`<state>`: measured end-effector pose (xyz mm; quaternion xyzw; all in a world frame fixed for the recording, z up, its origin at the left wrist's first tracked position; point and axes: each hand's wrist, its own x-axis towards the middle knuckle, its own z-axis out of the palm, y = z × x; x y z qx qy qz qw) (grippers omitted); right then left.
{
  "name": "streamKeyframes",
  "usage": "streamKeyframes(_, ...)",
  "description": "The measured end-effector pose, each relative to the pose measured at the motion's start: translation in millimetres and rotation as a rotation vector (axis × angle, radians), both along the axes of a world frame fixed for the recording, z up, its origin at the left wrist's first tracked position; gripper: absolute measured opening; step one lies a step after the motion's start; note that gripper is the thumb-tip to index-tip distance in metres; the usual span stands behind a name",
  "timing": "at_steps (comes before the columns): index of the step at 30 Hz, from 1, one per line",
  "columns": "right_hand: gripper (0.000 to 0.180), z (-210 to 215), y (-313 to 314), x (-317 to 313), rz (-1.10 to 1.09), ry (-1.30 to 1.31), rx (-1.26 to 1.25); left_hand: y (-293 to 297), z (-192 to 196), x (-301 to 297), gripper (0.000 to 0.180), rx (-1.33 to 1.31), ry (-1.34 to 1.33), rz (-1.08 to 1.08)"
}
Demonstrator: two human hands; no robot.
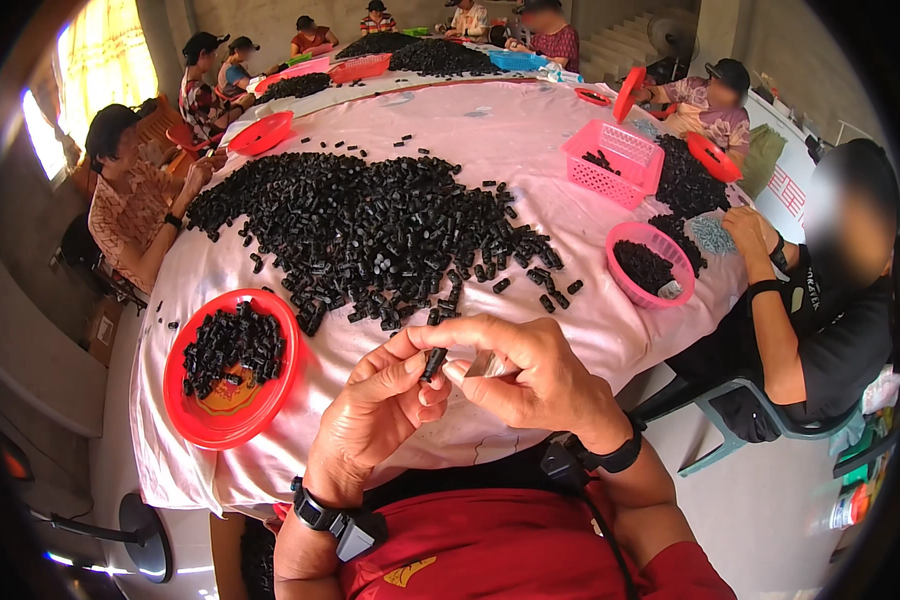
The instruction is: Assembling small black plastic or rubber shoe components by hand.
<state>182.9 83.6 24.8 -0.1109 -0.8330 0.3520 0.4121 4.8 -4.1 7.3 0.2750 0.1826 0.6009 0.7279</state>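
Just above my lap, my left hand (378,398) pinches a small black cylindrical piece (433,364) between thumb and fingers. My right hand (535,375) meets it from the other side, its index finger reaching over the piece. A flat, shiny, greyish piece (490,364) sits between the right thumb and fingers; its kind is not clear. Beyond both hands a wide heap of similar black pieces (360,220) spreads over the pink-covered table (530,120). To the left, a red round tray (185,400) holds more black pieces.
On the right stand a round pink basket (685,285) of black parts and a rectangular pink basket (610,185). Small blue-grey parts (712,237) lie near a co-worker's hands (745,232). Another co-worker (135,210) sits left; several more line the far table. A green chair (735,420) stands right.
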Motion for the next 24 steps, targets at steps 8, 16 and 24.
streamKeyframes(8,0.032,-1,2,3,-0.023,-0.074,0.034,2,-2,2,0.026,0.029,-0.026,0.051)
streamKeyframes(16,0.028,0,-7,-6,-0.081,0.099,0.087,4,-5,5,0.027,0.093,0.167,0.231)
streamKeyframes(24,0.04,-2,0,-5,-0.189,-0.021,0.238,5,-5,0,0.021,0.158,0.178,0.148)
